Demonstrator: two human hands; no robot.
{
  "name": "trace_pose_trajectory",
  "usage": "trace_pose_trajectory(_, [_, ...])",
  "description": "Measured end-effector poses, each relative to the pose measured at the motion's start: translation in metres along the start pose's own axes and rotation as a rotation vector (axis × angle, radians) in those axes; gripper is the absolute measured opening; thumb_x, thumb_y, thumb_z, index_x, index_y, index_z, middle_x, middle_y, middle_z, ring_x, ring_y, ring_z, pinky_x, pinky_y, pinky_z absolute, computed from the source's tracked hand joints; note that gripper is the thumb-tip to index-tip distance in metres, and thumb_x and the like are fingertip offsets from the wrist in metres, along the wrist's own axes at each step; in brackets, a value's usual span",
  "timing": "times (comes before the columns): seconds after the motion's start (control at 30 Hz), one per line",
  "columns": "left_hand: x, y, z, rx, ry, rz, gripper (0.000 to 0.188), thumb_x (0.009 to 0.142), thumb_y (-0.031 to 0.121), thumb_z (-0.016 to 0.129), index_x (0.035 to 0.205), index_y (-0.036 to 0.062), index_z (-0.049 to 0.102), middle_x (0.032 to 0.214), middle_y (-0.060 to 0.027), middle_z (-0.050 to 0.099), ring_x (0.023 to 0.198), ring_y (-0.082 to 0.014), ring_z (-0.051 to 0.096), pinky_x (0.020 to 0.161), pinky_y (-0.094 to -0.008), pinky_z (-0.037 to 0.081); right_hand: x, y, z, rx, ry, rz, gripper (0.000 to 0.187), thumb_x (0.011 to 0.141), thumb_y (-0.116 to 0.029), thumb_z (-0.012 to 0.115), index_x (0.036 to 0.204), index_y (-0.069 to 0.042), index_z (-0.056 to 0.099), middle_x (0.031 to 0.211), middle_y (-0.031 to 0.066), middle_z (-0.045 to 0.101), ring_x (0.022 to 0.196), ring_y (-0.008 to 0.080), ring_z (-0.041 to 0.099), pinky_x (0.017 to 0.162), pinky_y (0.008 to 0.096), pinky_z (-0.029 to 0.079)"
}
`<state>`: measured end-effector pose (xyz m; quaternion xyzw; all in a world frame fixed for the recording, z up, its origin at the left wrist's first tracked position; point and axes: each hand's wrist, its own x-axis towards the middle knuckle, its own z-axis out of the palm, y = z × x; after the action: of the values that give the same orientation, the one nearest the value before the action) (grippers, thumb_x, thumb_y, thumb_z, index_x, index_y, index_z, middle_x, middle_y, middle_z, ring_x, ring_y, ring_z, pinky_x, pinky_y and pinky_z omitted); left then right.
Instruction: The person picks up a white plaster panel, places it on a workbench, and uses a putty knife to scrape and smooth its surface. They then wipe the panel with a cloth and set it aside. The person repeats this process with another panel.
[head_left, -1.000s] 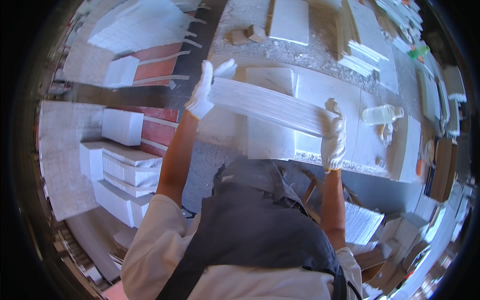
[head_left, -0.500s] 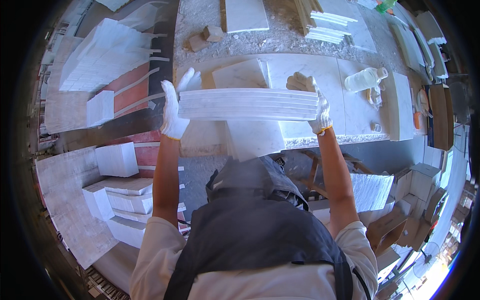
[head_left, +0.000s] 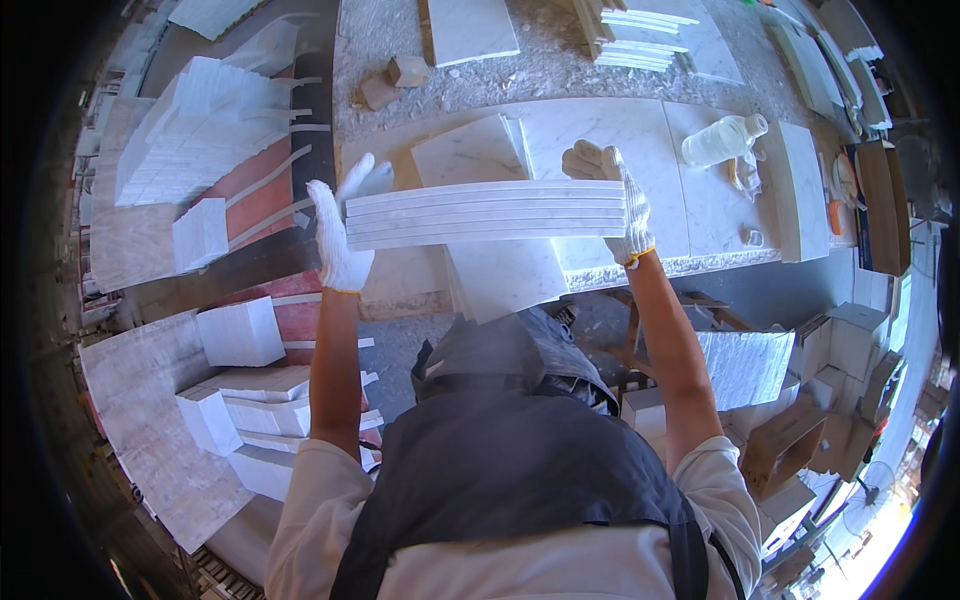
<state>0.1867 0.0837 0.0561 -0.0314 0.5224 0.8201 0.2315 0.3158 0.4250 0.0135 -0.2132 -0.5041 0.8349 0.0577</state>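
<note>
A stack of several white marble slabs (head_left: pixel 485 213) is held up in front of me, long edges facing me, above the work table. My left hand (head_left: pixel 345 225), in a white knitted glove with a yellow cuff edge, presses on its left end. On the right end, my right hand (head_left: pixel 632 205) in a matching glove grips with the fingers beyond the far side. Both hands are closed in on the stack from its two ends. Below and behind it, more marble slabs (head_left: pixel 505 280) lie fanned on the table, partly hidden by the held stack.
The stone-topped table (head_left: pixel 640 130) carries a clear plastic bottle (head_left: pixel 725 140) and a small clear cup (head_left: pixel 751 237) on the right. Farther back lie brown blocks (head_left: pixel 408 71) and stacked slabs (head_left: pixel 640 45). Pallets of white slabs (head_left: pixel 205 130) stand left; cardboard boxes (head_left: pixel 785 450) sit lower right.
The view has turned slightly, so the table and surroundings look tilted and shifted. The slab stack stays between both hands, its left end now lower in the picture.
</note>
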Motion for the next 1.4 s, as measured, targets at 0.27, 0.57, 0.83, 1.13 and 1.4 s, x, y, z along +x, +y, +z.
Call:
trace_pose_trajectory(0.27, [-0.003,0.0,0.001,0.087,0.033,0.091,0.091,0.101,0.074,0.019,0.153,0.0021,0.042,0.152,-0.0176,0.05,0.143,-0.0287,0.043,0.122,-0.0421,0.026,0.009,0.01,-0.01,0.099,-0.032,0.046,0.075,0.105,-0.054,0.049,0.146,0.008,0.044,0.145,0.0268,0.053,0.137,0.035,0.05,0.115,0.0447,0.041])
trace_pose_trajectory(0.57, [0.001,-0.001,0.002,0.044,-0.034,0.084,0.095,0.099,0.076,0.022,0.154,0.0004,0.041,0.154,-0.019,0.047,0.145,-0.0296,0.04,0.123,-0.0425,0.022,0.018,0.021,-0.019,0.159,-0.105,0.115,0.051,0.104,-0.053,0.054,0.112,-0.002,0.057,0.09,-0.0003,0.053,0.082,0.0071,0.051,0.073,0.024,0.046])
trace_pose_trajectory(0.83, [0.006,-0.006,-0.005,0.013,0.044,0.078,0.093,0.1,0.075,0.026,0.147,-0.002,0.05,0.148,-0.0197,0.054,0.139,-0.0306,0.047,0.12,-0.0434,0.031,0.007,0.009,0.001,0.252,0.094,0.111,0.039,0.107,-0.045,0.05,0.091,-0.01,0.049,0.079,-0.0049,0.04,0.072,0.0062,0.043,0.064,0.0247,0.039])
trace_pose_trajectory(1.13, [0.009,0.001,-0.007,0.009,-0.028,-0.037,0.091,0.101,0.073,0.022,0.139,-0.0018,0.057,0.144,-0.0151,0.058,0.135,-0.0266,0.052,0.118,-0.0398,0.034,0.023,0.033,-0.016,0.217,0.008,-0.014,0.031,0.106,-0.035,0.049,0.086,-0.011,0.045,0.081,-0.0014,0.038,0.075,0.0119,0.043,0.071,0.031,0.043])
trace_pose_trajectory(1.4, [0.013,0.003,-0.008,0.015,-0.061,-0.045,0.089,0.103,0.07,0.018,0.141,-0.0007,0.056,0.144,-0.0142,0.058,0.135,-0.0268,0.051,0.119,-0.0413,0.034,0.004,0.019,-0.013,-0.068,0.15,0.001,0.052,0.107,-0.04,0.05,0.132,0.004,0.057,0.122,0.0165,0.066,0.109,0.0216,0.063,0.094,0.0335,0.05])
